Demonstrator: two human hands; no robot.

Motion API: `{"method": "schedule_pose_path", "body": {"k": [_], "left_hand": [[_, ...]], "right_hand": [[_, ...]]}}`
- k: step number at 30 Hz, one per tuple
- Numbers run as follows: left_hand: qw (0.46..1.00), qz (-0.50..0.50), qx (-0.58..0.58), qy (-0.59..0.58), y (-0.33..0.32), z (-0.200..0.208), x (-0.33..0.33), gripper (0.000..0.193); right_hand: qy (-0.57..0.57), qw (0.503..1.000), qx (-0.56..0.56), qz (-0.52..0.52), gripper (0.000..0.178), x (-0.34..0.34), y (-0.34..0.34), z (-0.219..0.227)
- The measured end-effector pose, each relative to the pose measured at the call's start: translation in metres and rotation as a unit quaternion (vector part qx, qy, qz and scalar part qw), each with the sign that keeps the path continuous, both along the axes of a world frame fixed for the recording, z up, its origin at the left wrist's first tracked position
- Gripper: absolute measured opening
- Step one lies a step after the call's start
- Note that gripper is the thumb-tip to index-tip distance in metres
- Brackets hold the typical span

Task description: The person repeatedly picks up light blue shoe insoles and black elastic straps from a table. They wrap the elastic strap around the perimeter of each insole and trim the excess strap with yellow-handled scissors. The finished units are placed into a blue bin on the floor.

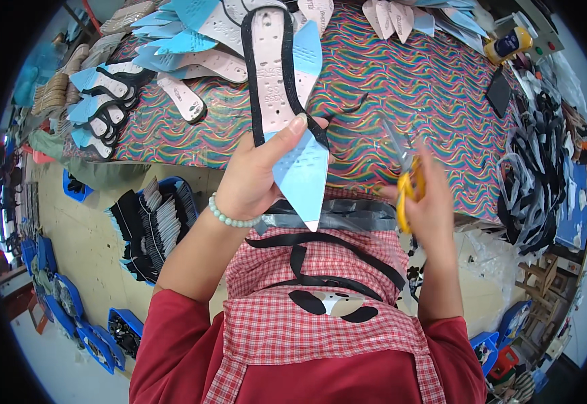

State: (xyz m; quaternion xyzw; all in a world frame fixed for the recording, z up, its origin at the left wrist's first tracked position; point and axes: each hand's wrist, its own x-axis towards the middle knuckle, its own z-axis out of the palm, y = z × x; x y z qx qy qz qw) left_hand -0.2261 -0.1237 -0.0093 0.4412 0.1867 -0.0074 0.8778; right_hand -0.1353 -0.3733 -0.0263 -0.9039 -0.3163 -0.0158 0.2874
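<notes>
My left hand (256,168) is closed round a shoe insole (271,64), thumb on top. The insole is pale pink with a pointed light-blue toe turned toward me, and black strip edges its pink part. My right hand (433,202), smeared by motion, grips yellow-handled scissors (404,198) to the right of the insole. Their blurred blades point away from me, apart from the insole. A short black scrap (355,104) lies on the patterned table cover (401,74) between insole and scissors. Black strips (334,246) rest across my checked apron (320,330).
Piles of blue-and-pink insoles (179,44) lie at the far left; a black-edged group (108,101) sits nearer. A yellow bottle (509,44) and a dark phone (499,91) are far right, beside hanging black strips (539,161). A blue basket (179,195) stands below the table.
</notes>
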Motion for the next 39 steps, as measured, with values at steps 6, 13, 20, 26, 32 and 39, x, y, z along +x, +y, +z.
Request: {"method": "schedule_pose_path", "body": {"k": [6, 13, 20, 26, 32, 39], "left_hand": [[0.989, -0.022, 0.138, -0.052, -0.030, -0.003, 0.001, 0.031], [0.949, 0.048, 0.253, -0.183, -0.025, 0.003, 0.001, 0.033], [0.811, 0.045, 0.551, -0.192, -0.034, 0.000, -0.004, 0.027], [0.872, 0.138, 0.432, -0.184, -0.051, 0.017, -0.001, 0.047], [0.952, -0.078, 0.171, -0.243, -0.024, 0.028, 0.010, 0.075], [0.962, -0.072, 0.080, -0.250, -0.035, 0.022, 0.019, 0.054]], "right_hand": [[0.112, 0.974, 0.191, 0.045, 0.019, 0.014, 0.013, 0.017], [0.129, 0.979, 0.026, 0.154, 0.026, -0.019, 0.046, -0.007], [0.281, 0.878, 0.298, 0.247, 0.030, 0.013, 0.069, 0.058], [0.103, 0.921, 0.357, 0.119, 0.026, -0.032, 0.093, 0.018], [0.180, 0.926, 0.281, 0.177, 0.025, -0.040, 0.077, 0.001], [0.697, 0.499, 0.440, 0.267, 0.052, -0.048, 0.063, -0.010]]}}
